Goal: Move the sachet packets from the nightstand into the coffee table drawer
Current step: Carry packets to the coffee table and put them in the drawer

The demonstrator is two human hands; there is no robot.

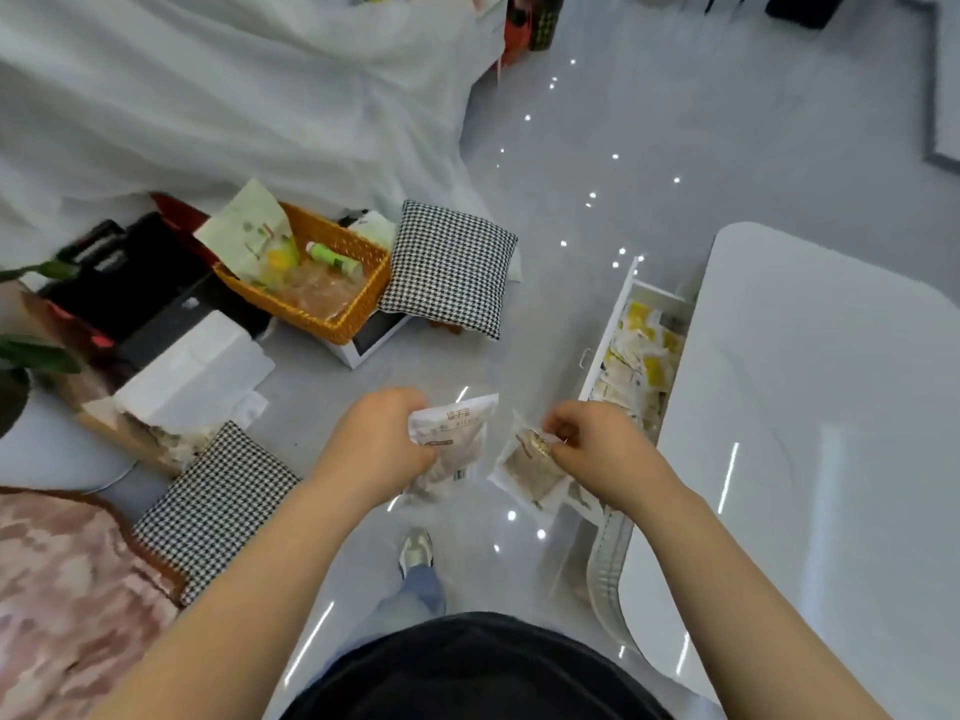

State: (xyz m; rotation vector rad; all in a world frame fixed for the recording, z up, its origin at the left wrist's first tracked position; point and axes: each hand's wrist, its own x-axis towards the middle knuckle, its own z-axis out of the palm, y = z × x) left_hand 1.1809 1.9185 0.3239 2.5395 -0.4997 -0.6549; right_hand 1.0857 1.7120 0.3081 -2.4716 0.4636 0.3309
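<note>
The delivery step is in hand: a bunch of sachet packets (457,444) is gripped in the curled fingers of the left hand (379,439), and 1 more sachet (530,472) is pinched at its top edge by the fingers (563,426) of the right hand (597,449), just beside the open drawer (607,330) of the white counter (805,407). Next, they are to be carried over the drawer front and released among the packets already inside

Orange woven basket (332,304), black-white houndstooth cushions (451,267), white table (810,407), yellow-white sachets in white drawer (610,330), pink rug (62,589).
</note>
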